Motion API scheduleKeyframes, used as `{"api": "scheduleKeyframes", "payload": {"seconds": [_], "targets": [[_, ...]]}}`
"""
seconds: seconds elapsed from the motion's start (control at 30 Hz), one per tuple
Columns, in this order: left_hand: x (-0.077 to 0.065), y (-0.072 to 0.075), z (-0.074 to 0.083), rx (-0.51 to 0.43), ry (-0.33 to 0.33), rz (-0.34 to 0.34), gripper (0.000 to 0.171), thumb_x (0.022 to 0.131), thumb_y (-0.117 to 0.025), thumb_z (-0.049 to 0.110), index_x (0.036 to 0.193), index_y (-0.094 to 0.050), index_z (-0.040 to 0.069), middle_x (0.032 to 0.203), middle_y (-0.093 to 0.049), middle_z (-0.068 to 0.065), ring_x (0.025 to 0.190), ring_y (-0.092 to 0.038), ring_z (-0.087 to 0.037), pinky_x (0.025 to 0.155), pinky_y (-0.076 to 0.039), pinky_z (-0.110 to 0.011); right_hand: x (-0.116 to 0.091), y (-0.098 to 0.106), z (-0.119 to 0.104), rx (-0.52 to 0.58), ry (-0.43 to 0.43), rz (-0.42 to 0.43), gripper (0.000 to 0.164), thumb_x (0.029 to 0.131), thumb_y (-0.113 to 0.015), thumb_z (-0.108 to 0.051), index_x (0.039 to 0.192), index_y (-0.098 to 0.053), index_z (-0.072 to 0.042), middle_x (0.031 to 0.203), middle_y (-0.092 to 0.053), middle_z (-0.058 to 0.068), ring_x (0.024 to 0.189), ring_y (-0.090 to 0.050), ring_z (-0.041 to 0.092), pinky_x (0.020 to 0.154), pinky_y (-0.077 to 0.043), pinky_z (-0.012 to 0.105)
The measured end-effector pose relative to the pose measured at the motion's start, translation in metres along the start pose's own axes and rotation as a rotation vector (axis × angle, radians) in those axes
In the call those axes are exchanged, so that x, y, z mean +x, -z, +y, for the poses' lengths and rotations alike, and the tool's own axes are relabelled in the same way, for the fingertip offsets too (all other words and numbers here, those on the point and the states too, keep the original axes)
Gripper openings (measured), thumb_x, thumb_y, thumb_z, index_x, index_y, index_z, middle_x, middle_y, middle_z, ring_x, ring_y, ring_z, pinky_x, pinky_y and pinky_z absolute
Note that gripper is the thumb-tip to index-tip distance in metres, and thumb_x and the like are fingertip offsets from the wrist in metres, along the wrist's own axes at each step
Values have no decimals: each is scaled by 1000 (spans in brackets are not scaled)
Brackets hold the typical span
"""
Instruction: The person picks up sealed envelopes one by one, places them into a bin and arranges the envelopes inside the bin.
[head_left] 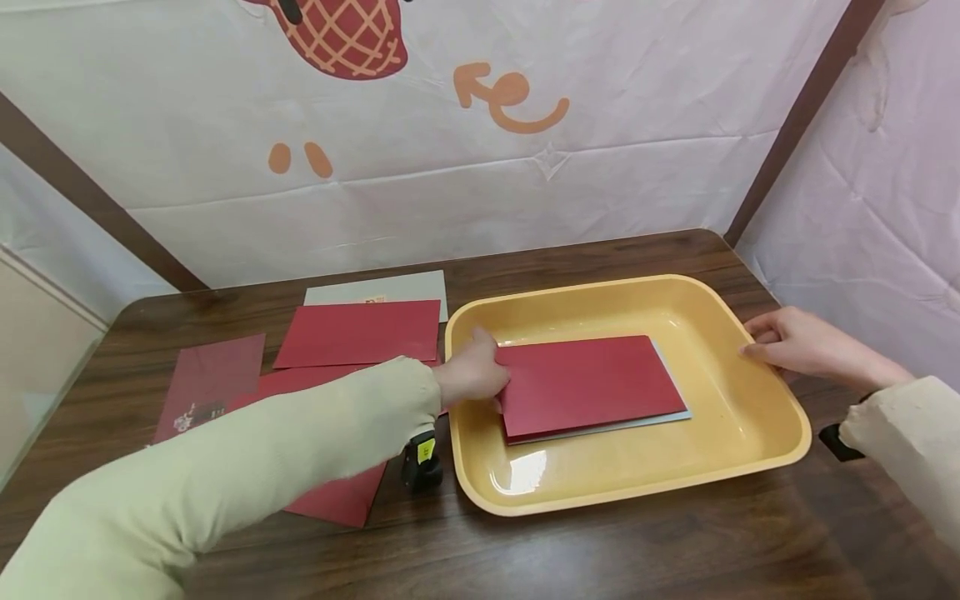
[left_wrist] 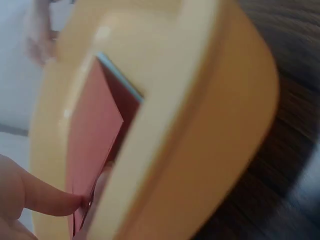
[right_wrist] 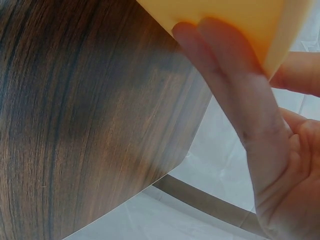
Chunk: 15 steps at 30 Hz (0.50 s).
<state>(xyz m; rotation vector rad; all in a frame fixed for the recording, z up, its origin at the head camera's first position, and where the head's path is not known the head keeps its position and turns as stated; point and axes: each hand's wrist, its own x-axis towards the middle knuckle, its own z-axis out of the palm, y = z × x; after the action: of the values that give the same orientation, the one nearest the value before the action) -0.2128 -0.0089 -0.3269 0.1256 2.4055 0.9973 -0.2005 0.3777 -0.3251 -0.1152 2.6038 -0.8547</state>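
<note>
My left hand (head_left: 472, 371) reaches over the left rim of a yellow plastic tray (head_left: 720, 400) and pinches the left end of a flat red envelope (head_left: 588, 387). In the left wrist view, the thumb (left_wrist: 55, 200) lies on top of the envelope, with a fingertip beneath it. A pale blue sheet (head_left: 678, 415) shows under the red one, along its right and lower edges. My right hand (head_left: 806, 346) grips the tray's right rim. The right wrist view shows its fingers (right_wrist: 235, 65) against the outer wall and the thumb over the rim.
Left of the tray, several red envelopes (head_left: 360, 333) lie overlapping on the dark wood table (head_left: 570, 558), partly hidden by my left sleeve. A translucent-looking printed red piece (head_left: 210, 375) lies furthest left. A whitish envelope (head_left: 375, 287) lies behind them, near the printed cloth backdrop (head_left: 420, 183).
</note>
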Motion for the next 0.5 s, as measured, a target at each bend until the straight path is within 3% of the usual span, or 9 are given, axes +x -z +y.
{"api": "scheduleKeyframes", "payload": {"seconds": [0.2, 0.5], "targets": [[0, -3, 3, 136, 37, -6, 75, 92, -52, 4, 147, -2, -8, 82, -60, -17, 63, -69, -27, 58, -56, -29, -1, 0, 1, 1, -2, -1, 36, 93, -56, -10, 118, -53, 16, 87, -72, 10, 68, -68, 12, 60, -56, 30], [5, -6, 6, 234, 75, -11, 72, 91, -57, 7, 145, -10, -6, 78, -61, -15, 61, -69, -24, 56, -54, -27, -1, -1, 1, 9, 0, 3, 37, 93, -56, -10, 118, -52, 17, 87, -72, 11, 69, -68, 13, 60, -57, 31]]}}
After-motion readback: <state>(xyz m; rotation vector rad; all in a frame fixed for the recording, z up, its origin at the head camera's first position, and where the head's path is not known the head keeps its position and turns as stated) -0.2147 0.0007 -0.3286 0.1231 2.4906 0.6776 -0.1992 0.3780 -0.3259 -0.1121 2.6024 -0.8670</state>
